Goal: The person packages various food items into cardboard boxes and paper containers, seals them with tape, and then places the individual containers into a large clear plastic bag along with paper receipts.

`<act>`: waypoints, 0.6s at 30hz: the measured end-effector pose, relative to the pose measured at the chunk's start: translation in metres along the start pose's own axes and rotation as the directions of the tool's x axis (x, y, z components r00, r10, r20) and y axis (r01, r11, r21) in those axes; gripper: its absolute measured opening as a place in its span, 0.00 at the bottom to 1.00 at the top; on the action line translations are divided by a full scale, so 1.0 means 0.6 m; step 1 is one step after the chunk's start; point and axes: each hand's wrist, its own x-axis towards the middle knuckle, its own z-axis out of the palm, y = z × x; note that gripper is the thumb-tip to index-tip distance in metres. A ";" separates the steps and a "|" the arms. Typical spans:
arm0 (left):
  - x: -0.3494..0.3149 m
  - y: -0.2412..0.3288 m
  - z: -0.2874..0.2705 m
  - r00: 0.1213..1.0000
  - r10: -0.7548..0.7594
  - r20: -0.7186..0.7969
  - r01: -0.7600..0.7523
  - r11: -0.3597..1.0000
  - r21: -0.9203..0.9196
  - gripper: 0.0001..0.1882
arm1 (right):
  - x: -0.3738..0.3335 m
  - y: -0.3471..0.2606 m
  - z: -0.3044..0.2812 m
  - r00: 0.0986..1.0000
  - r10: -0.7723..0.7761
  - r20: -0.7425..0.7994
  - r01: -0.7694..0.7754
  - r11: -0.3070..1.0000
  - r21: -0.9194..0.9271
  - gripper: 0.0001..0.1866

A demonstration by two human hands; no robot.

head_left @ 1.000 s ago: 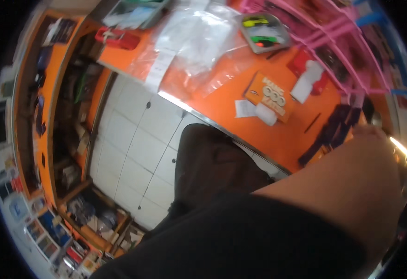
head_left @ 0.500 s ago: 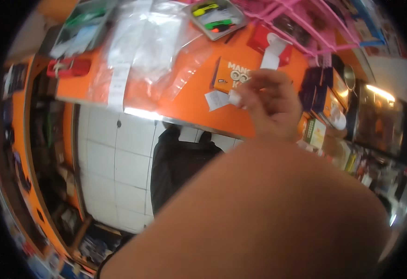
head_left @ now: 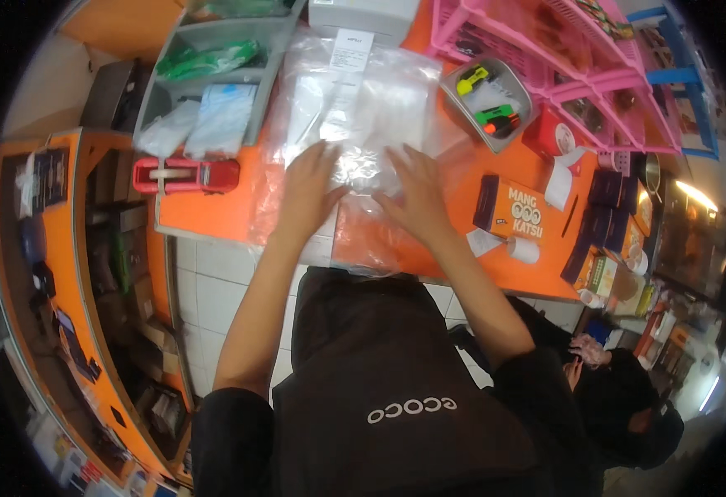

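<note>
Clear plastic bags (head_left: 396, 99) lie in a loose pile on the orange counter (head_left: 205, 214) in front of me. My left hand (head_left: 309, 186) rests on the left part of the plastic, fingers spread. Opposite it, my right hand (head_left: 417, 195) lies on the plastic with its fingers apart too. Neither hand visibly grips anything. A long printed paper slip (head_left: 350, 51) hangs from a pale printer (head_left: 363, 18) over the far part of the bags. Right of my right hand are an orange box (head_left: 522, 209) and a small white paper roll (head_left: 523, 249).
A grey divided tray (head_left: 164, 124) holds green and pale plastic bags at the left. By it sits a red tape dispenser (head_left: 185, 176). A grey bin (head_left: 522, 132) with highlighters and pink baskets (head_left: 496, 25) stand at the right. Another person (head_left: 620, 398) is at lower right.
Half a second ago one arm reached across, its hand pinching a small white piece near the orange box. Now both hands are on the plastic, and a white roll lies by the box. The view shifted.
</note>
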 end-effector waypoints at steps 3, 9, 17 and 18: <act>-0.014 -0.037 -0.031 0.999 -0.048 0.004 0.048 0.993 -0.106 0.30 | 0.027 0.037 0.046 0.976 -0.168 0.137 0.170 0.985 0.001 0.18; 0.043 -0.039 -0.088 0.862 -0.504 -0.051 0.353 0.669 -0.654 0.27 | 0.057 -0.040 -0.052 0.994 -0.103 0.027 0.090 0.951 0.296 0.17; 0.085 -0.064 -0.121 0.501 0.022 0.865 0.848 -0.210 -0.486 0.40 | -0.013 -0.080 -0.121 0.914 -0.346 0.210 0.293 0.923 0.248 0.16; 0.076 -0.074 -0.122 0.521 -0.015 0.854 0.854 -0.006 -0.521 0.32 | -0.018 -0.077 -0.124 0.918 -0.342 0.201 0.291 0.926 0.242 0.16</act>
